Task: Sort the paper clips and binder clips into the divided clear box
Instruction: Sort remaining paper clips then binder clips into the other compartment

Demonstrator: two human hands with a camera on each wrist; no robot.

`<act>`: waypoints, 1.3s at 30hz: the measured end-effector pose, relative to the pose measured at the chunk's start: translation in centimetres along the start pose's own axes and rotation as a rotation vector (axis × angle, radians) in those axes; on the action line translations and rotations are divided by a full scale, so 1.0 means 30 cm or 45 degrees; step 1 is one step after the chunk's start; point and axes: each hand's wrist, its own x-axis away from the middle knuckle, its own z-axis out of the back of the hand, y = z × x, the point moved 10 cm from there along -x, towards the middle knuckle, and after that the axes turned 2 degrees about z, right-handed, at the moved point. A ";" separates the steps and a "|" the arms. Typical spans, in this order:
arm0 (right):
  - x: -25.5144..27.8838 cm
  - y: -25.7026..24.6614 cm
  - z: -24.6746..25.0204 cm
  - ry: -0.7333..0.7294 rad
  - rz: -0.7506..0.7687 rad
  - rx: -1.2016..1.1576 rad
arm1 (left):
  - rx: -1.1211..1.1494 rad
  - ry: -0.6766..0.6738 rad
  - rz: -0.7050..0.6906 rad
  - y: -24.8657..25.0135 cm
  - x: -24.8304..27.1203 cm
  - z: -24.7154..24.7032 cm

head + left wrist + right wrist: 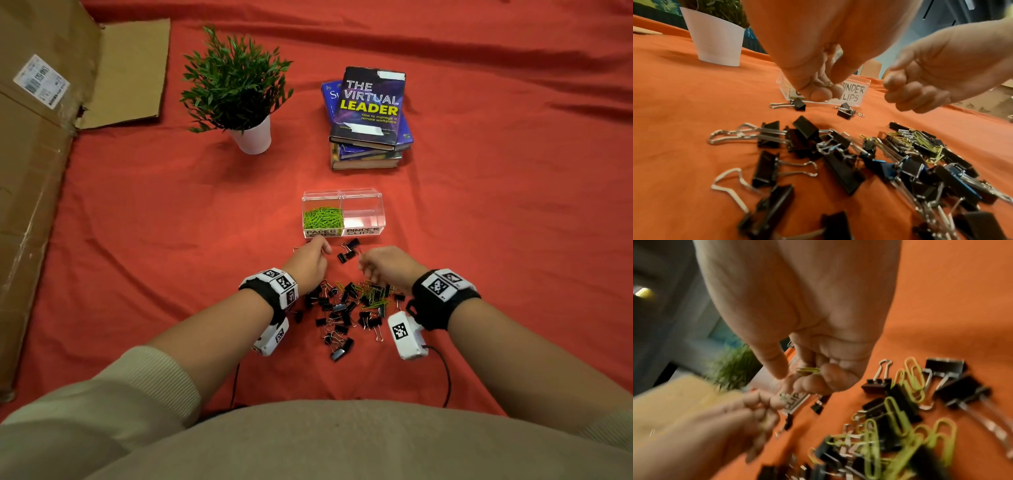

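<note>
A flattened corrugated cardboard box (37, 164) with a white printed label lay along the far left of the desk (513, 222), which was draped in a creased orange-red cloth. To its right stood a leafy green plant (236, 80) in a smooth, tapered white pot (252, 136), and farther right a stack of hardcover books (368, 120), the glossy dark top cover reading "THE VIRTUAL LEADER".

Nearer, at centre, sat the divided clear box (343, 213), a rigid transparent plastic case with two compartments. The left one, labelled "PAPER CLIPS", held a tangle of lime-green paper clips (323, 216); the right one, labelled "BINDER CLIPS", showed no clips.

Just near of the box's left compartment hovered the left hand (308, 262), its grip curled, fingertips (823, 93) bunched together; the left wrist view showed a thin wire glint between them, too small to identify. A few black binder clips (349, 251) with folded silver wire handles lay loose between the two hands. The right hand (385, 267) was held to the right, its grip pinching a looped lime-green paper clip (808, 370) between thumb and fingers, as the right wrist view showed.

Nearest, between the wrists, spread the unsorted pile (346, 311): matte black wedge-shaped binder clips mixed with coated green wire paper clips. Each wrist carried a black band with white blocks bearing square black-and-white markers.
</note>
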 end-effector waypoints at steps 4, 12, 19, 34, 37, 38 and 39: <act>-0.012 0.008 -0.013 0.077 0.140 0.727 | -0.132 -0.080 0.005 0.023 -0.013 -0.058; -0.042 0.038 -0.085 0.059 0.243 1.110 | -0.644 -0.259 -0.189 0.033 -0.001 -0.190; -0.023 0.014 0.049 0.238 0.126 0.375 | -0.822 -0.253 -0.251 0.041 0.006 -0.197; 0.039 0.093 -0.001 0.074 0.072 1.047 | 0.063 -0.119 0.062 0.040 -0.001 -0.105; 0.023 0.096 -0.026 0.139 0.090 1.142 | 0.033 -0.135 0.062 0.087 -0.003 -0.146; 0.015 0.098 -0.032 0.148 0.099 1.128 | 0.021 -0.128 0.068 0.096 -0.004 -0.156; 0.012 0.099 -0.035 0.149 0.096 1.090 | 0.001 -0.112 0.073 0.100 -0.004 -0.163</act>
